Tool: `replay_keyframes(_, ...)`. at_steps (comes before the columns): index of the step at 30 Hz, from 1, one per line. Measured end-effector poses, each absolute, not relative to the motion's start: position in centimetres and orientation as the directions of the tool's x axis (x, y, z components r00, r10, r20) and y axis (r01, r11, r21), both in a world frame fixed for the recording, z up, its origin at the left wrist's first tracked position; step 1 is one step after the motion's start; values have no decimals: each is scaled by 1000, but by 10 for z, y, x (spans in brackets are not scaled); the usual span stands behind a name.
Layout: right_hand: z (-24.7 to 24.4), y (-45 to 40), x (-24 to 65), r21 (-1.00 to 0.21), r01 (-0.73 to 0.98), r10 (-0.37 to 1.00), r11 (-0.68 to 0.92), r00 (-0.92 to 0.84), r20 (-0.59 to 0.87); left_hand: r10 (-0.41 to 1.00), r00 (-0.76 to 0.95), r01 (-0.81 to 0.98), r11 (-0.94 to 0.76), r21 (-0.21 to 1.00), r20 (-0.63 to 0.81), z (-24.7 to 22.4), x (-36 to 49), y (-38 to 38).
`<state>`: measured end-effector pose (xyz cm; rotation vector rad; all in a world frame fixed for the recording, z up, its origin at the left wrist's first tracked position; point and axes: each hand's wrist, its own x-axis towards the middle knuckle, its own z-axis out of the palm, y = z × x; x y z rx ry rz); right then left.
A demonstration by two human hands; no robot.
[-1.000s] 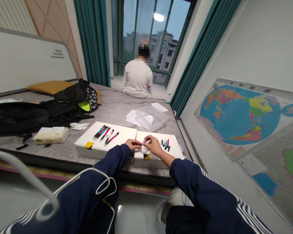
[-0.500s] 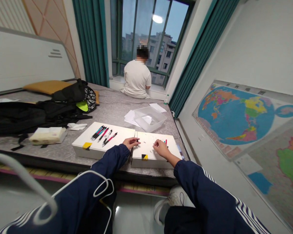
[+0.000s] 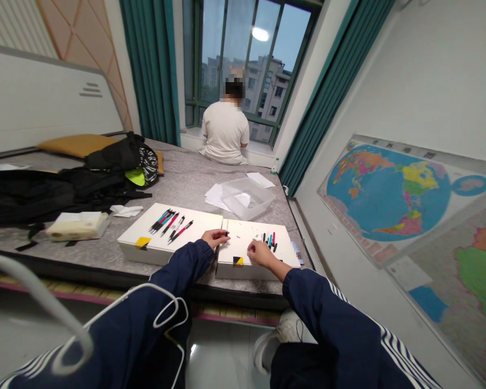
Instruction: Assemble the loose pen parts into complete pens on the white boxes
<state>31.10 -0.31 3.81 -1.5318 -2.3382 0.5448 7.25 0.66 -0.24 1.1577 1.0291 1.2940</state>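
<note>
Two white cardboard boxes lie side by side on the mattress, each with a yellow-and-black label. My left hand (image 3: 214, 238) sits at the right end of the left box (image 3: 146, 229), pinching a small dark piece (image 3: 227, 234), probably a pen part. On the right box (image 3: 243, 259), my right hand (image 3: 260, 254) rests with its fingers bunched near the lid, and any small item in them is hidden. Several assembled pens (image 3: 170, 223) lie on the left lid. A short row of pen parts (image 3: 269, 241) stands beyond my right hand.
A transparent plastic tub (image 3: 247, 198) sits on loose white paper (image 3: 215, 195) behind the boxes. To the left are a tissue pack (image 3: 78, 226) and a black backpack (image 3: 117, 167). A person (image 3: 224, 132) sits by the window. The mattress edge drops to the floor near my arms.
My hands have moved apart since the earliest frame. The left has drawn back towards the gap between the boxes, and the right has lowered towards the near part of the right lid.
</note>
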Motion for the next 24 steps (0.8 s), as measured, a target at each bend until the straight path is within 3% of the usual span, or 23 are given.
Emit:
replay_keyframes(10,31,-7,308,-549,775,942,312,-327,75,992,105,-135,-57,989,72,-6,73,6)
replay_keyframes(16,42,1,307,-702,697,984,147,-33,173,993,94,-133,-56,990,69,-4,73,4)
replay_keyframes(18,44,3,307,-677,716,982,170,-63,181,994,86,-140,-61,988,73,-2,74,3)
replay_keyframes(24,39,-9,304,-475,788,916,391,-384,116,995,79,-155,-52,987,65,2,75,2)
